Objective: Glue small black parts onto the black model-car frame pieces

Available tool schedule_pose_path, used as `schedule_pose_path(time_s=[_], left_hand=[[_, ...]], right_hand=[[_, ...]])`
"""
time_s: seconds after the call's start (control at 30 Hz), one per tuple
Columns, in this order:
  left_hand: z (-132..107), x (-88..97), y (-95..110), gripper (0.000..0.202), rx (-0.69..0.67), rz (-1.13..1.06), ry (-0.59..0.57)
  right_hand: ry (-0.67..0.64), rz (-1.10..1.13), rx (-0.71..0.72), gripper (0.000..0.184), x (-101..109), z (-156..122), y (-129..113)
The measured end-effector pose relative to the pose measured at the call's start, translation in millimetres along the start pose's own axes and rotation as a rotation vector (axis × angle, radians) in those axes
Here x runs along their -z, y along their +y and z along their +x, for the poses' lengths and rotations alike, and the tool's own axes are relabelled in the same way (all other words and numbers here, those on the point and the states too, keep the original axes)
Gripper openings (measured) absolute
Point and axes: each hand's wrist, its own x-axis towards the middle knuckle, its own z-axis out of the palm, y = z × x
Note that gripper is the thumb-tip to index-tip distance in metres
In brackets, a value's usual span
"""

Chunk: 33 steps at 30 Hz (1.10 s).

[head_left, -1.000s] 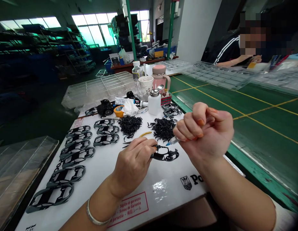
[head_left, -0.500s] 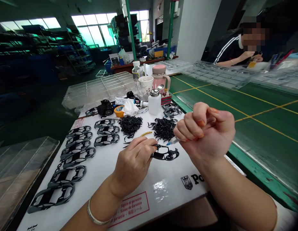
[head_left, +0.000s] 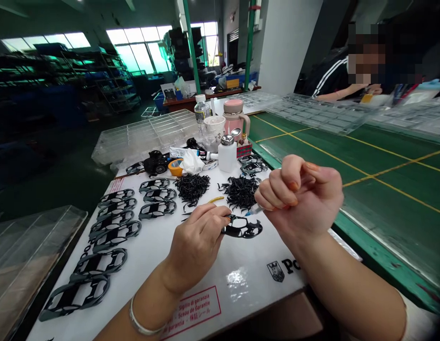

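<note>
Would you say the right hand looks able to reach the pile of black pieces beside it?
Probably yes: the pile lies close beside the right hand, nothing visibly blocking, though a blue-tipped tool occupies its grip.

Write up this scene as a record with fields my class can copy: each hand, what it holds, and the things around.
Left hand: pinches one end of a dark openwork frame
Right hand: holds a blue-tipped applicator
Applicator tip: close to the frame; contact unclear
Work surface: white board with printed marks
Left side: similar frames in two columns
Beyond hands: two piles of small black pieces
Farther back: white bottle, pink mug, crumpled tissue
Far right: another person's striped sleeve
</note>
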Motion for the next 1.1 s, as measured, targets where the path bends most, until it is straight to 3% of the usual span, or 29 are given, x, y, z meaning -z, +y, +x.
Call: schedule_pose_path(time_s=[0.13, 0.23, 0.37, 0.5, 0.57, 0.67, 0.77, 0.83, 0.9, 0.97, 1.03, 1.1], left_hand=[[0, 2.8, -4, 0.032, 0.036, -0.015, 0.019], [-2, 5.4, -8, 0.031, 0.131, -0.023, 0.066], [-4, 6.7, -16, 0.031, 0.476, -0.281, 0.173], [-3, 6.8, -27, 0.051, 0.862, -0.736, 0.187], [-1, 8.2, -31, 0.059, 0.975, -0.882, 0.202], [2, 12.2, -33, 0.061, 1.09, -1.056, 0.252], [4, 16.5, -30, 0.061, 1.17, -1.201, 0.263], [4, 18.4, -28, 0.059, 1.201, -1.251, 0.259], [3, 19.6, -28, 0.056, 1.21, -1.279, 0.26], [3, 20.0, -28, 0.052, 1.193, -1.31, 0.253], [2, 20.0, -29, 0.048, 1.176, -1.334, 0.247], [2, 19.6, -29, 0.047, 1.172, -1.331, 0.237]], right_hand=[[0.018, -0.007, 0.007, 0.037, 11, 8, -16], [0.153, 0.01, 0.086, 0.039, 30, 17, -37], [0.448, -0.094, 0.349, 0.036, 53, 26, -52], [0.657, -0.478, 0.54, 0.031, 67, 32, -42], [0.714, -0.641, 0.553, 0.029, 75, 36, -33], [0.762, -0.79, 0.425, 0.028, 92, 46, -17], [0.756, -0.918, 0.257, 0.026, 106, 54, -6], [0.751, -0.991, 0.238, 0.02, 108, 53, -5], [0.781, -1.069, 0.319, 0.026, 101, 45, -10], [0.772, -1.242, 0.538, 0.043, 90, 31, -17], [0.575, -1.489, 0.732, 0.041, 79, 14, -20], [0.148, -1.715, 0.634, 0.022, 72, -1, -15]])
